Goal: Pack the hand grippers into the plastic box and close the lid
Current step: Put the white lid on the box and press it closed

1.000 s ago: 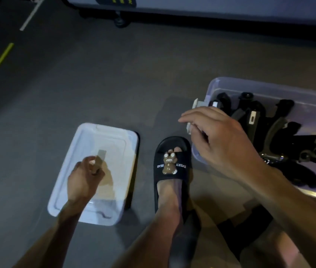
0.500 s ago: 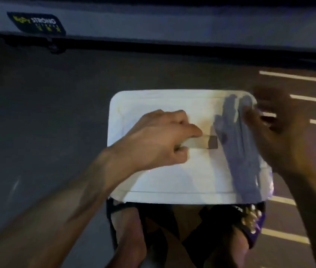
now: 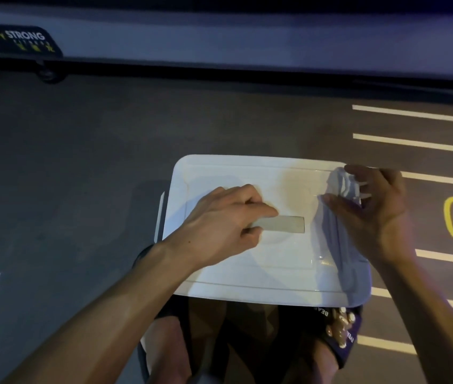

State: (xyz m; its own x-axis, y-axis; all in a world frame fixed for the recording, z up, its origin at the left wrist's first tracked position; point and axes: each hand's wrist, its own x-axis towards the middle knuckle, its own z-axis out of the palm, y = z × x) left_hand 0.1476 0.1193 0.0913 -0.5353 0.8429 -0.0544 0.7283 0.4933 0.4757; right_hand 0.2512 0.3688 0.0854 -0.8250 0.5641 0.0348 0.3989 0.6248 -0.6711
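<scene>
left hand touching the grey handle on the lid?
Touching. Head view: left hand has its fingers curled over the near end of the grey handle on the white lid.

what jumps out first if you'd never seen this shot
The white lid in the middle of the frame, bright against the dark floor. The left hand grips the grey strip handle at its centre, while the right hand hovers with spread fingers over its right end. Yellow floor lines glow at far right.
</scene>
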